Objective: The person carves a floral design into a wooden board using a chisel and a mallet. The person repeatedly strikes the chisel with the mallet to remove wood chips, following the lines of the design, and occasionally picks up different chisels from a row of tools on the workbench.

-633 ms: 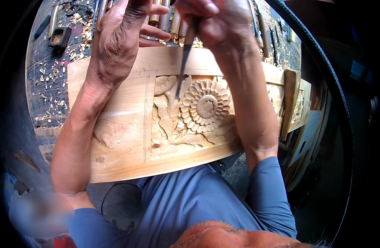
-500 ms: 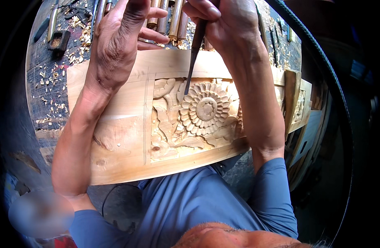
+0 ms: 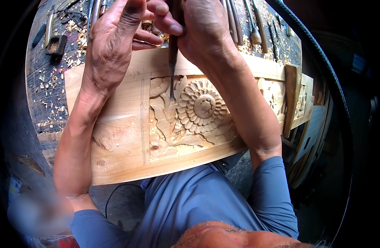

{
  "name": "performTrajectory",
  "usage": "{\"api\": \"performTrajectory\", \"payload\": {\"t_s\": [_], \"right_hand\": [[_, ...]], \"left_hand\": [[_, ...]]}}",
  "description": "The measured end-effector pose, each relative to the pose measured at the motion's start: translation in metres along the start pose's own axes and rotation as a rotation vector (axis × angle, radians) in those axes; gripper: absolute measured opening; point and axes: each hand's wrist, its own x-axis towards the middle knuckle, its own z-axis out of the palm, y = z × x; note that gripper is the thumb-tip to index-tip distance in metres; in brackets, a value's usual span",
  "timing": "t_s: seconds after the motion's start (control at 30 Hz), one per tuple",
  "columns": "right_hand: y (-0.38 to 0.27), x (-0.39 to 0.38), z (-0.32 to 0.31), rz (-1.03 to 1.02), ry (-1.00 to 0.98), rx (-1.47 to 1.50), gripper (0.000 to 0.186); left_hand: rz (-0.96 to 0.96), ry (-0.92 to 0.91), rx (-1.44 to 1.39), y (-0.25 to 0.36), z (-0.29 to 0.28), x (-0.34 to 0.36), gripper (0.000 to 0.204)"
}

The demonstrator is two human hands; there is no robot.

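A pale wooden panel (image 3: 119,140) lies before me, carved in relief with a round many-petalled flower (image 3: 204,106) and curling leaves (image 3: 163,118). My right hand (image 3: 206,31) grips a carving chisel (image 3: 172,80) by its dark handle, the blade pointing down. Its tip is at the leaf carving just left of the flower; whether it touches the wood I cannot tell. Beside the handle, my left hand (image 3: 111,43) is open above the panel's far edge, fingers spread and apart from the chisel. The tops of both hands are cut off by the picture's edge.
Behind the panel, several carving tools (image 3: 256,33) and wood chips (image 3: 76,41) lie on the dark worktable. A small dark hollowed block (image 3: 58,45) sits at far left. A wooden bar (image 3: 292,101) crosses the panel's right part. A dark cable (image 3: 322,53) curves down the right side.
My right hand has moved left with the chisel, bringing the tip from the flower's upper left edge onto the leaves. My left hand stays open, shifted only slightly.
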Motion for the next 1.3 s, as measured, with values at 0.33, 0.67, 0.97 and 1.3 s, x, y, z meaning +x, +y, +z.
{"api": "performTrajectory", "payload": {"t_s": [0.33,0.67,0.97,1.3], "right_hand": [[-0.038,-0.002,-0.008,0.108,-0.053,0.04,0.039],[-0.124,-0.112,-0.075,-0.296,-0.09,-0.012,0.043],[-0.11,-0.153,-0.092,-0.411,0.115,0.139,0.05],[-0.106,-0.158,-0.045,-0.6,0.037,-0.416,0.06]], "left_hand": [[0.101,-0.04,0.053,-0.004,-0.006,0.003,0.081],[0.013,0.022,0.088,0.003,-0.007,-0.001,0.089],[-0.049,-0.014,0.143,0.003,-0.012,0.0,0.085],[0.125,-0.048,0.086,-0.041,-0.021,0.009,0.076]]}}
